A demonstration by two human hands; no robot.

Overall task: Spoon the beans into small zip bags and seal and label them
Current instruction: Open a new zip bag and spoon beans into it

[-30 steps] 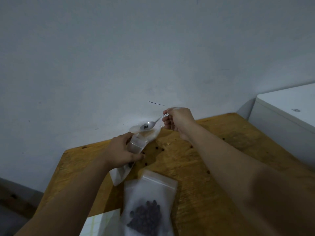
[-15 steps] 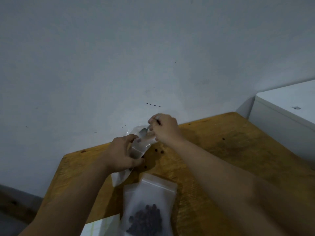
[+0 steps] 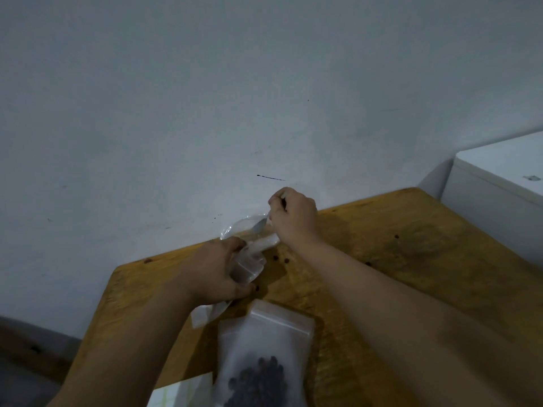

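My left hand point(image 3: 216, 270) grips a small clear zip bag point(image 3: 248, 261) around its middle, holding its mouth open toward the wall. My right hand point(image 3: 295, 217) pinches the handle of a metal spoon point(image 3: 260, 226), whose bowl tips down into the bag's open mouth. A second zip bag point(image 3: 264, 356) lies flat on the wooden table point(image 3: 411, 259) near me, with a heap of dark beans point(image 3: 258, 383) inside. A few loose beans point(image 3: 280, 259) lie scattered on the table by the held bag.
A white sheet with faint lines point(image 3: 182, 393) sits at the table's near left edge. A white cabinet point(image 3: 499, 195) stands to the right of the table. The wall runs directly behind the table's far edge.
My right hand has swung the spoon from level above the bag to tipped down into its mouth. The two beans seen in the spoon bowl no longer show. My left hand keeps its grip.
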